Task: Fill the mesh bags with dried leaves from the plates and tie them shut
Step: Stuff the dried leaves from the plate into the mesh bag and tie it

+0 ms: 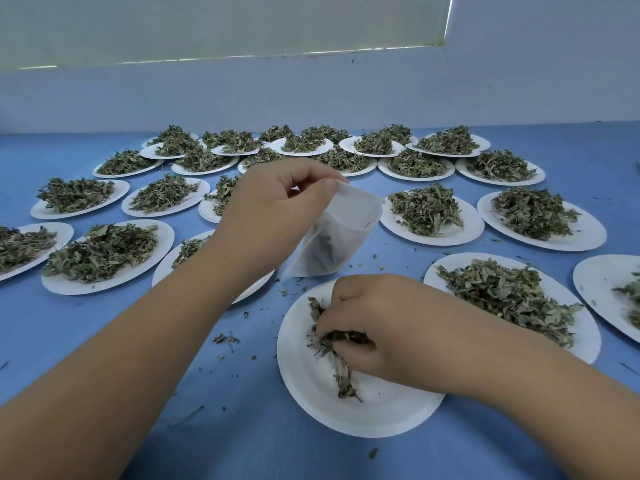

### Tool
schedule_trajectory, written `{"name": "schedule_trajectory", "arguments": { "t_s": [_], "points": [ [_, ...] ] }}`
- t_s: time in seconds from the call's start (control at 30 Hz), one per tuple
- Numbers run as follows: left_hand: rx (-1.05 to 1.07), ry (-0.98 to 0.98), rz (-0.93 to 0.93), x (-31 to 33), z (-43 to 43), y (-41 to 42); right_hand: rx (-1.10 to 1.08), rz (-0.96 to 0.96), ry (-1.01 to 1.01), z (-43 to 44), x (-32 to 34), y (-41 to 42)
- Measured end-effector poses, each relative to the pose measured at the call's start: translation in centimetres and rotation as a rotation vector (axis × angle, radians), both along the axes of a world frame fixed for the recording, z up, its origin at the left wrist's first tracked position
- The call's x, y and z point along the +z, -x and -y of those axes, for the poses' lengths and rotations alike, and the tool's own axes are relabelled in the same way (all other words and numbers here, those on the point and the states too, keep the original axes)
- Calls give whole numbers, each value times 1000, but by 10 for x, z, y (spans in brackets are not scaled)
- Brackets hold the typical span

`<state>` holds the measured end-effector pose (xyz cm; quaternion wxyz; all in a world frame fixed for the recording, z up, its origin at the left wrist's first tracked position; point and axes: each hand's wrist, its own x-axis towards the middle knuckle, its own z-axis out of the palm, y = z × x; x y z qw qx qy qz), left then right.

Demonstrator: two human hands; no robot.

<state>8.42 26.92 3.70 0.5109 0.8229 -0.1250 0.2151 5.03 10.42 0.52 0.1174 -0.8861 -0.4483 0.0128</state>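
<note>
My left hand [273,216] pinches the top edge of a white mesh bag [341,233] and holds it up above the table, its mouth toward the right; dark leaves show through its lower part. Below the bag lies a white paper plate [311,386] with only a small clump of dried leaves [337,348] on it. My right hand [377,327] is on this plate, its curled fingers gripping that clump.
Several white paper plates heaped with dried green leaves, such as one plate [512,296] at the right and another [104,251] at the left, cover the blue table [242,393] back to the wall. Leaf crumbs lie scattered near the front.
</note>
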Motion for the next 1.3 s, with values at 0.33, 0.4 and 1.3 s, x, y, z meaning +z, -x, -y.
{"name": "schedule_trajectory", "arguments": {
  "t_s": [0.33, 0.4, 1.3],
  "points": [
    [-48, 29, 37, -18, -8, 4, 3, -111, -204, 13, 18, -7],
    [-53, 10, 65, -19, -9, 8, 14, -144, -234, 17, 22, -7],
    [15, -282, 344, -28, 8, 12, -331, -86, -525, 27, 41, -9]
  ]
}}
